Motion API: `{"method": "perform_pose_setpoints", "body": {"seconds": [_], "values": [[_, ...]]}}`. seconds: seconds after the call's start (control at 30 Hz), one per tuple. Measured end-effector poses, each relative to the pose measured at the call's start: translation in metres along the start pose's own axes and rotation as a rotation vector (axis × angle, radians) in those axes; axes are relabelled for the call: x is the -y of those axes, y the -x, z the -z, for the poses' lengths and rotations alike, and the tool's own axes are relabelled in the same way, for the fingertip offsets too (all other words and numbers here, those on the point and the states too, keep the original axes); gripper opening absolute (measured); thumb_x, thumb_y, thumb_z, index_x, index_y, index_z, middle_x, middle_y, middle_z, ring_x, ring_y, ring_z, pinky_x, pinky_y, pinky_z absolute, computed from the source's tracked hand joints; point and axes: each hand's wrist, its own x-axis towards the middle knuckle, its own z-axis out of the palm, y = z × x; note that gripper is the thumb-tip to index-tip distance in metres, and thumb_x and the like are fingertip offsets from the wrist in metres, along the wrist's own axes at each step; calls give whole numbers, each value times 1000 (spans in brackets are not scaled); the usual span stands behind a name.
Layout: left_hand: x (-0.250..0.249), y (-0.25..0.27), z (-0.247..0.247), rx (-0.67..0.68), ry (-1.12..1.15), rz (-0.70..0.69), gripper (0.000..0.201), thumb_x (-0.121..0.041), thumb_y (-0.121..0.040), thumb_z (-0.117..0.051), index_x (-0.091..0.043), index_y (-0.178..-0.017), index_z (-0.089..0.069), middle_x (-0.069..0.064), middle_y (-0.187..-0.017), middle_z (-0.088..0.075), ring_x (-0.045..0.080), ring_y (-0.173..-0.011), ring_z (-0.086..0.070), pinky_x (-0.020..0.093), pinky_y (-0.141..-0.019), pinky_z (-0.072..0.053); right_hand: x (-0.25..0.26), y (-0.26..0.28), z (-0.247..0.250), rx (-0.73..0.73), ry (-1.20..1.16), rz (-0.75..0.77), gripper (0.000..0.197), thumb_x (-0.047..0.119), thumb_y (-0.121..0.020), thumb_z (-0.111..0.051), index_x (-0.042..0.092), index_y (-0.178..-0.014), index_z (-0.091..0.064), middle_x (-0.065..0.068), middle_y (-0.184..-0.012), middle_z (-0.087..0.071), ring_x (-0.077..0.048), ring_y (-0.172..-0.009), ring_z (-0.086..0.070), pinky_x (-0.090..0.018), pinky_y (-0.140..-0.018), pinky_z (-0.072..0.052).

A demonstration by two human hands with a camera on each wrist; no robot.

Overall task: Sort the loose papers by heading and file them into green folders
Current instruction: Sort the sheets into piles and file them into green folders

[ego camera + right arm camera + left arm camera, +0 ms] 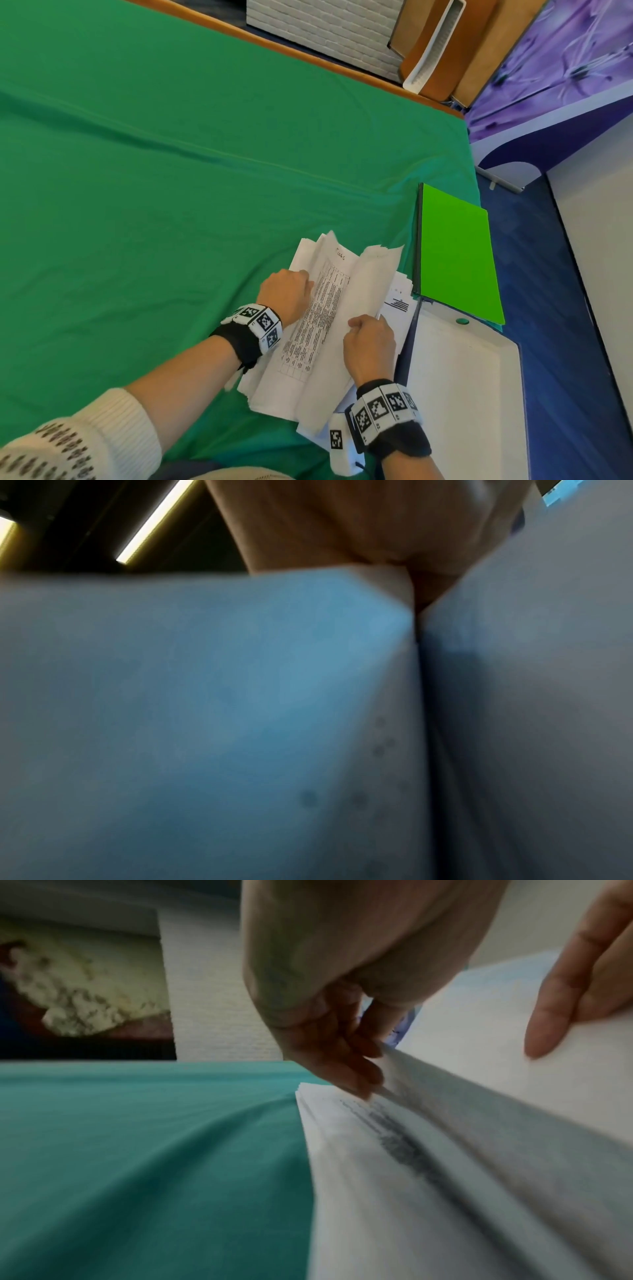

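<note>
Both my hands are working in the stack of papers [308,342] on the green cloth [154,205].

My left hand [286,294] is curling its fingers [356,1066] into the sheets' edge, gripping them; my right hand [368,346] is pinching a raised bundle of pages, lifting it open. The green folder [455,257] is lying just beside the stack, on its far right, partly over a white tray [479,394].

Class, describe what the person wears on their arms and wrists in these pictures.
Both hands are bare. The left wrist band and right wrist band are black straps carrying white blocks printed with black square codes. A cream knitted sleeve with dark flecks is pushed up the left arm.
</note>
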Motion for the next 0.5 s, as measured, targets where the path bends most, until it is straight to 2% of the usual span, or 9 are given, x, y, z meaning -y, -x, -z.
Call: {"method": "perform_pose_setpoints", "body": {"seconds": [0.07,0.13,0.17,0.2,0.27,0.33,0.4,0.47,0.5], "values": [[-5,4,0,-5,187,-16,33,-30,-102,-41,-11,-80,-56,-1,-65,-55,16,-55,-48,24,-50,-29,3,0,-1,-21,-39,-9,27,19,-95,-47,9,-92,-72,-9,-99,-60,-23,-85,-55,-28,-73,-39],[-9,7,-1,-51,194,-58,33,-35,-100,-43,-16,-80,-62,-3,-66,-60,17,-59,-54,25,-52,-32,6,0,-3,-20,-66,-29,36,33,-95,-45,12,-77,-67,-8,-90,-59,-23,-81,-54,-28,-69,-35],[-11,8,-2,-49,209,-83,33,-38,-99,-44,-19,-83,-65,-5,-74,-64,18,-69,-58,25,-57,-38,6,-1,-5,-15,-62,-30,44,43,-96,-42,13,-74,-67,-6,-88,-59,-22,-82,-54,-29,-70,-36],[-12,8,-5,-6,252,-105,31,-40,-98,-45,-23,-87,-68,-6,-89,-68,18,-84,-60,28,-68,-44,5,-1,-8,-10,-47,-28,53,52,-95,-39,13,-76,-69,-4,-87,-60,-20,-83,-54,-30,-72,-39],[-13,8,-9,128,343,-125,28,-41,-98,-47,-29,-106,-71,-6,-123,-60,19,-114,-47,40,-93,-44,3,-3,-12,-14,-30,-25,61,63,-94,-35,17,-75,-70,-2,-84,-61,-18,-83,-54,-31,-75,-43],[-12,8,-12,236,388,-120,30,-40,-99,-49,-28,-118,-69,-5,-138,-49,20,-128,-35,45,-107,-35,3,-5,-14,-36,-43,-14,60,61,-94,-37,16,-68,-66,-3,-78,-61,-18,-76,-55,-30,-66,-40],[-8,9,-17,297,417,-125,27,-38,-98,-52,-30,-118,-69,-3,-143,-45,21,-134,-32,42,-111,-30,2,-8,-14,-47,-14,-11,48,48,-97,-44,12,-75,-67,-5,-81,-62,-18,-74,-53,-27,-64,-35],[-2,11,-21,285,427,-112,24,-35,-97,-56,-32,-116,-69,-3,-143,-45,20,-133,-34,42,-112,-30,-1,-10,-14,-47,31,-12,35,33,-98,-48,8,-87,-70,-8,-87,-62,-19,-77,-53,-25,-66,-35],[1,11,-23,237,402,-72,25,-33,-96,-58,-31,-119,-67,-1,-141,-46,21,-131,-37,42,-111,-33,-3,-11,-14,-47,37,-15,32,29,-97,-49,6,-88,-69,-9,-87,-62,-20,-77,-53,-25,-66,-34]]}}
